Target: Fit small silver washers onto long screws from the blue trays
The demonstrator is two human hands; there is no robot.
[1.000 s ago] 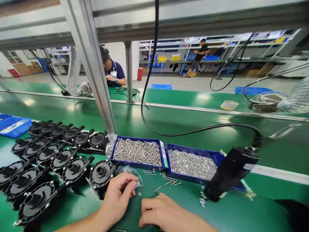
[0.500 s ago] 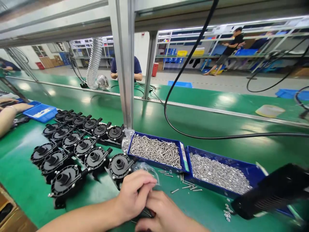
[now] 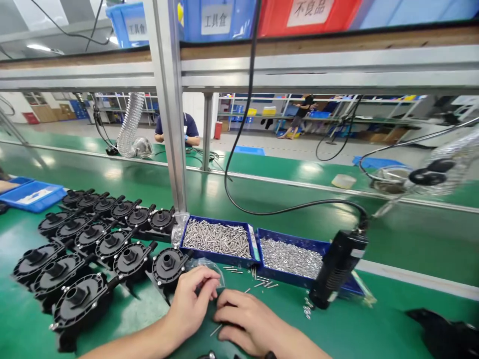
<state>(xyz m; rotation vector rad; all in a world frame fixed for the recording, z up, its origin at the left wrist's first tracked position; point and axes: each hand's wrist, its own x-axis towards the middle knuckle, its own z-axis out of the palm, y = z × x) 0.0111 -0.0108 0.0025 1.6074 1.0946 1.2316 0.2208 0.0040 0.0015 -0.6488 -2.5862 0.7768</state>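
My left hand (image 3: pixel 193 301) is closed in a pinch, thumb against fingers; whatever its fingertips hold is hidden. It hovers beside a clear plastic bag (image 3: pixel 209 265) and a round black pump housing (image 3: pixel 168 267). To its right, my right hand (image 3: pixel 249 319) is curled with the thumb below the fingers. A thin metal screw (image 3: pixel 216 330) sticks out from between its thumb and fingers, the other end hidden. Under my hands, a black part (image 3: pixel 207 355) shows at the bottom edge, mostly cut off. Several loose screws (image 3: pixel 264 281) lie beyond my right hand.
Rows of black pump housings (image 3: pixel 92 234) fill the left. Behind my hands stand a blue tray of screws (image 3: pixel 183 244) and a blue tray of washers (image 3: pixel 295 280). A black corded power screwdriver (image 3: pixel 339 267) hangs at right near loose washers (image 3: pixel 307 306). A metal post (image 3: pixel 170 109) rises behind.
The view has tilted up and shifted right, bringing labelled bins into sight above. My hands have drawn apart from each other. The power screwdriver now hangs more upright in view.
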